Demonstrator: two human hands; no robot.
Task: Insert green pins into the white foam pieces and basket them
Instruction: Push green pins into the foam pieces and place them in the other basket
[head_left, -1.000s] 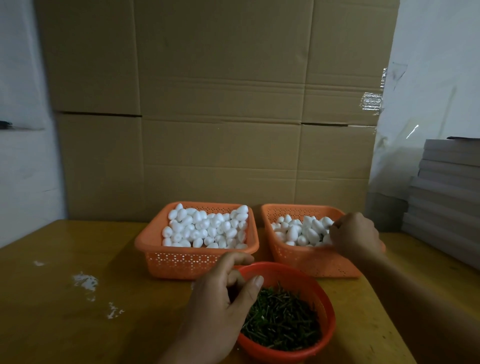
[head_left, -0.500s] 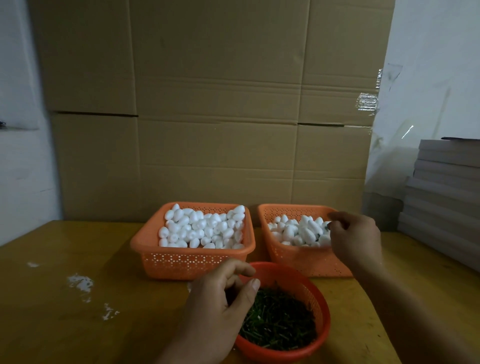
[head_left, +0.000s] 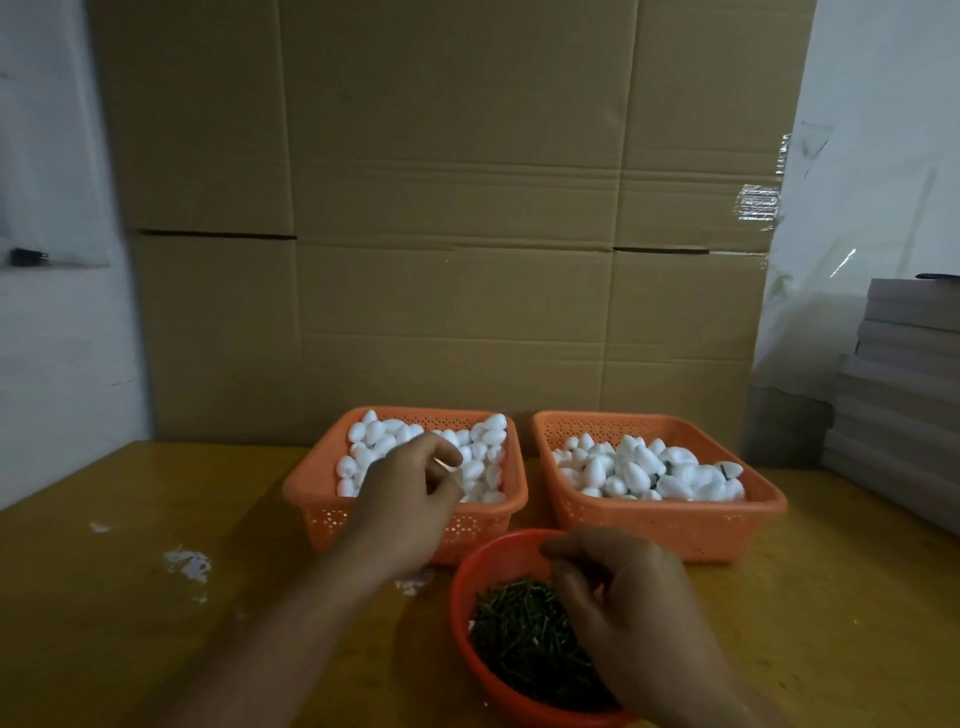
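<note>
Two orange baskets stand side by side on the table. The left basket (head_left: 311, 499) is full of plain white foam pieces (head_left: 483, 441). My left hand (head_left: 410, 499) reaches into it, thumb and curled fingers pinching a foam piece on top of the pile. The right basket (head_left: 675, 530) holds foam pieces (head_left: 634, 467), some with dark green pin ends showing. In front, a red bowl (head_left: 467, 582) holds a heap of green pins (head_left: 519, 634). My right hand (head_left: 623, 608) hangs over the bowl with fingers curled down into the pins. Its fingertips are hidden.
A tall cardboard wall (head_left: 452, 234) stands right behind the baskets. Grey boards (head_left: 904, 395) are stacked at the right edge of the yellow table (head_left: 156, 623). White foam crumbs (head_left: 187, 564) lie on the table at the left.
My left hand left the red bowl and moved up into the left basket. My right hand left the right basket and came down into the bowl of pins.
</note>
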